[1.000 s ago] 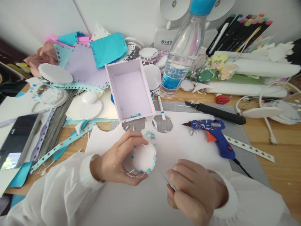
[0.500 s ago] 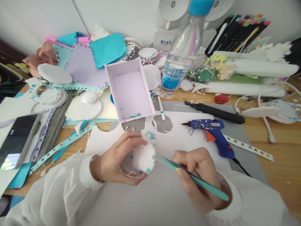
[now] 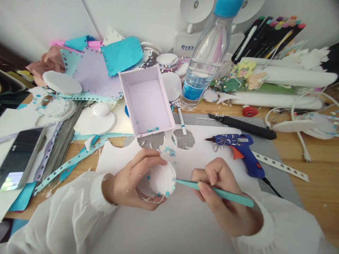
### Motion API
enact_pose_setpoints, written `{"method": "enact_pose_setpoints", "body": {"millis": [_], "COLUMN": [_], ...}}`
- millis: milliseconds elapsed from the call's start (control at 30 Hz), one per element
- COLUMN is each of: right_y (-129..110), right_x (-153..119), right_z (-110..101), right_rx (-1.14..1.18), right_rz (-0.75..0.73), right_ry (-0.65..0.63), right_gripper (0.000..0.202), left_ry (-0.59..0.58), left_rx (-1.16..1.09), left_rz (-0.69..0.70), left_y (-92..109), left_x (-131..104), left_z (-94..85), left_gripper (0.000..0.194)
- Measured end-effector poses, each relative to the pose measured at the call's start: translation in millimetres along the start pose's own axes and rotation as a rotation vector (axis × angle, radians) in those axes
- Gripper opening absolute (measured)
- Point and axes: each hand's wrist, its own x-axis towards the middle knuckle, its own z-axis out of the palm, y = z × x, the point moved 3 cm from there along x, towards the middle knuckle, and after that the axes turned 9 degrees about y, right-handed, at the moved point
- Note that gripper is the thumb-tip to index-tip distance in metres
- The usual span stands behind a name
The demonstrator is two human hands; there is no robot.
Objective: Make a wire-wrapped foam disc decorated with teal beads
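Observation:
My left hand (image 3: 137, 178) is wrapped round a small round white craft piece (image 3: 158, 180), its open face tilted up toward me. Small blue bits are stuck along its rim, and a thin pale wire loop (image 3: 153, 201) hangs from it. Between the fingers and thumb of my right hand (image 3: 221, 197) are teal tweezers (image 3: 227, 195). Their tips touch or nearly touch the right rim of the white piece; I cannot tell whether they hold a bit. Loose blue and pale bits (image 3: 169, 151) lie on the white sheet (image 3: 148, 229) just beyond.
A lilac open box (image 3: 148, 102) holds a few blue bits. Behind it stands a water bottle (image 3: 202, 60). At the right lie a blue glue gun (image 3: 235, 141) and a black craft knife (image 3: 243, 127). A phone (image 3: 22, 155) and punched paper strips (image 3: 71, 164) are at the left.
The tweezers have swung to a flatter angle, and their tips have come to the white piece's right rim. My right hand has shifted slightly up and left; my left hand has barely moved.

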Motion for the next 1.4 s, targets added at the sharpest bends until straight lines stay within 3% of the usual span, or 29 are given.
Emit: {"method": "enact_pose_setpoints", "body": {"millis": [267, 667, 1000, 1400], "right_y": [7, 4, 11, -3], "right_x": [0, 2, 5, -10], "right_z": [-1, -1, -14, -3], "right_rx": [0.045, 0.066, 0.139, -0.078], "right_rz": [0.037, 0.041, 0.061, -0.214], "right_ry": [0.081, 0.102, 0.316, 0.174], "right_gripper": [0.016, 0.017, 0.016, 0.015], "left_ry": [0.001, -0.034, -0.067, -0.026], "left_rx": [-0.001, -0.027, -0.074, -0.03], "left_rz": [0.002, -0.017, -0.042, -0.039], "left_y": [0, 2, -2, -3], "left_x": [2, 2, 3, 1], "left_z": [-0.8, 0.4, 1.9, 1.7], "left_gripper": [0.07, 0.07, 0.069, 0.065]}}
